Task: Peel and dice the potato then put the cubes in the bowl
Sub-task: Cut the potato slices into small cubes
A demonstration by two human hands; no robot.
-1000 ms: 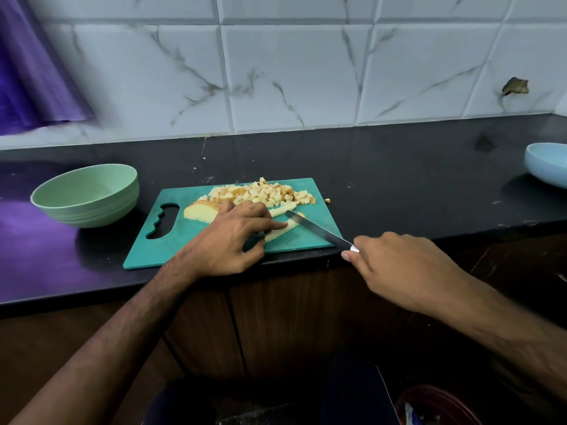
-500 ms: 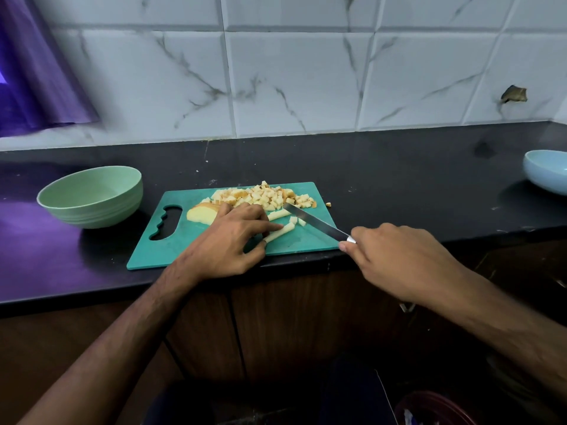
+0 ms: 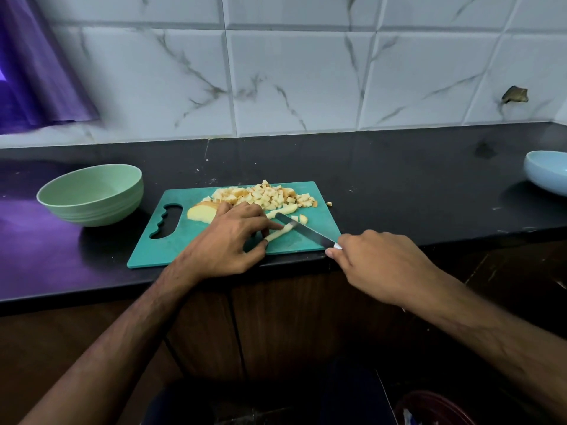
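Sitting empty at far left, the green bowl (image 3: 90, 194) is well apart from the board (image 3: 184, 240), where cubes (image 3: 264, 196) are heaped at the far edge. Left hand (image 3: 227, 240) pinches a potato strip (image 3: 277, 234), its long axis running lower-left to upper-right. Right hand (image 3: 377, 265), fingers curled round the handle, lays the knife (image 3: 306, 230) across the strip's far end, just beyond the left fingertips.

We see a pale blue bowl (image 3: 549, 176) at the far right of the black worktop (image 3: 399, 179), marble-veined wall tiles (image 3: 300, 81) behind, and purple cloth (image 3: 36, 72) far left.
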